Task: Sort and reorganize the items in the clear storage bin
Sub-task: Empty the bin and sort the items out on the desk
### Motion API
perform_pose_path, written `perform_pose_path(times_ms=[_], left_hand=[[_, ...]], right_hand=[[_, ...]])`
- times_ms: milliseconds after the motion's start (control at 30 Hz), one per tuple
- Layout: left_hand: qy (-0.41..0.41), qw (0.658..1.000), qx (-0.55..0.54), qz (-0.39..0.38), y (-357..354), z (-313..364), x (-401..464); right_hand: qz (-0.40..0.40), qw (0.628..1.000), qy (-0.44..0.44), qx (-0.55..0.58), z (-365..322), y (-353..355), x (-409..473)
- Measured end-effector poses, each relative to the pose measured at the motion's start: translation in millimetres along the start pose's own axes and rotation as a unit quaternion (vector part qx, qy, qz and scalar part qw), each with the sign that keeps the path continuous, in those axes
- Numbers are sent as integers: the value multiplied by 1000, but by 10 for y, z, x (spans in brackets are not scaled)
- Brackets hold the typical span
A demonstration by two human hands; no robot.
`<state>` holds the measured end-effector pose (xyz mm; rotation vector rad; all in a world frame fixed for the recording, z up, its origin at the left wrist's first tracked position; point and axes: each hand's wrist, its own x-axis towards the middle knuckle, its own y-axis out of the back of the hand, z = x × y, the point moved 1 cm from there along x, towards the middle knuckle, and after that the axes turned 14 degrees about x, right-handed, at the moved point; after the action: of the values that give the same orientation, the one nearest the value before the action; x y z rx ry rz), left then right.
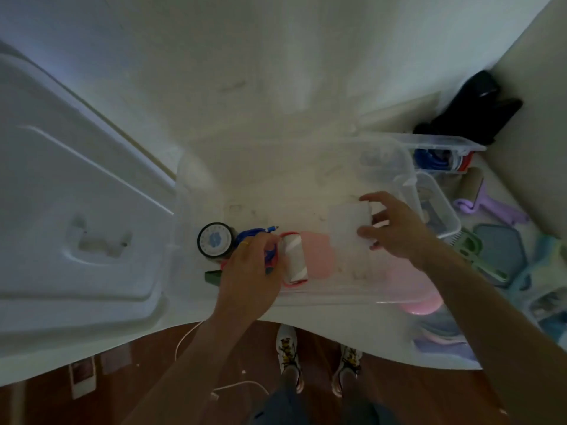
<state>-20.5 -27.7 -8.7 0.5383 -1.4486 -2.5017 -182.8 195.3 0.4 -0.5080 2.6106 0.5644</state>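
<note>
The clear storage bin point(386, 154) stands on the white surface in front of me. Inside it, my left hand point(248, 271) grips a lint roller point(294, 259) with a red frame and a white striped roll, near the bin's front left. Beside that hand lie a black tape roll point(214, 240) with a blue label and a blue cable point(254, 233). A pink item point(320, 256) lies on the bin floor. My right hand point(395, 225) holds a small translucent box point(349, 222) with its fingers curled round one end, in the bin's middle.
The bin's white lid point(76, 210) lies at the left. To the right stand smaller clear containers point(441, 210), one with blue cable point(435, 159), a purple lint roller point(484, 204), green and grey pieces point(500, 250) and a black object point(478, 102) by the wall.
</note>
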Motion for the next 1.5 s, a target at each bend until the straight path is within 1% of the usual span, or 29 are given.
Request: perform_pose_path(times_ms=[67, 100, 167, 200, 267, 300, 333, 367, 400, 467, 500, 533, 600, 633, 700, 767, 800, 867, 933, 1000, 1033, 1067, 1100, 1167, 1233, 1300, 1367, 1433, 1500], left_hand=[[-8, 999, -30, -8, 46, 138, 53], [-8, 998, -64, -22, 77, 241, 78], [19, 980, -179, -80, 123, 482, 116], [53, 958, -257, -118, 150, 617, 119], [144, 880, -402, -209, 180, 862, 44], [166, 844, -449, -243, 189, 961, -59], [167, 818, -483, -264, 179, 1022, -185], [160, 803, -505, -273, 156, 1059, -324], [150, 798, -514, -276, 121, 1071, -467], [134, 802, -511, -281, 33, 1080, -729], [137, 806, -499, -286, -40, 1075, -846], [147, 815, -479, -293, -141, 1058, -962], [149, 844, -417, -304, -369, 1041, -1173], [145, 856, -387, -311, -501, 1038, -1251], [158, 872, -349, -305, -801, 1027, -1312], [185, 874, -348, -283, -1110, 1030, -1280], [188, 879, -346, -268, -1273, 1021, -1235], [174, 897, -329, -238, -1559, 984, -1097], [145, 923, -281, -220, -1911, 812, -926], [127, 944, -207, -225, -2462, 420, -757], [122, 948, -181, -233, -2611, 302, -703], [125, 946, -184, -237, -2653, 263, -670], [144, 938, -202, -240, -2580, 318, -666], [160, 933, -220, -236, -2001, 679, -744], [126, 946, -202, -222, -1427, 862, -840], [67, 964, -167, -195, -827, 924, -928], [25, 978, -138, -155, -226, 938, -957], [8, 989, -112, -94, 224, 881, -847], [1, 998, -56, -5, 453, 689, -575]], right_hand=[[-20, 998, 8, 64, -91, 112, -272], [-30, 995, 13, 92, -129, 164, -405], [-49, 991, 51, 117, -163, 254, -657], [-55, 988, 87, 112, -160, 291, -782], [-74, 978, 168, 97, -108, 348, -1029], [-79, 972, 203, 88, -57, 372, -1159], [-72, 967, 233, 76, 17, 398, -1273], [-60, 964, 246, 74, 93, 432, -1380], [-46, 965, 243, 87, 182, 460, -1486], [-16, 967, 205, 151, 382, 490, -1734], [8, 967, 169, 190, 464, 475, -1867], [42, 963, 115, 238, 577, 453, -1989], [103, 928, -24, 357, 777, 375, -2172], [119, 918, -75, 371, 908, 328, -2207], [123, 950, -129, 257, 1260, 267, -2153], [135, 959, -147, 199, 1630, 175, -1984], [136, 964, -137, 182, 1794, 120, -1881], [139, 971, -107, 162, 2005, 21, -1675], [125, 975, -87, 164, 2127, -27, -1453], [97, 981, -67, 154, 2198, -63, -1263], [86, 984, -65, 143, 2232, -75, -1203], [78, 986, -64, 135, 2248, -89, -1163], [74, 987, -65, 128, 2226, -91, -1166], [94, 987, -70, 114, 2066, -42, -1257], [128, 983, -55, 121, 1720, 87, -1465], [125, 981, -3, 149, 1198, 267, -1703], [102, 981, 69, 150, 609, 405, -1820], [83, 982, 132, 109, 103, 374, -1711], [50, 988, 136, 62, -221, 159, -1410]])
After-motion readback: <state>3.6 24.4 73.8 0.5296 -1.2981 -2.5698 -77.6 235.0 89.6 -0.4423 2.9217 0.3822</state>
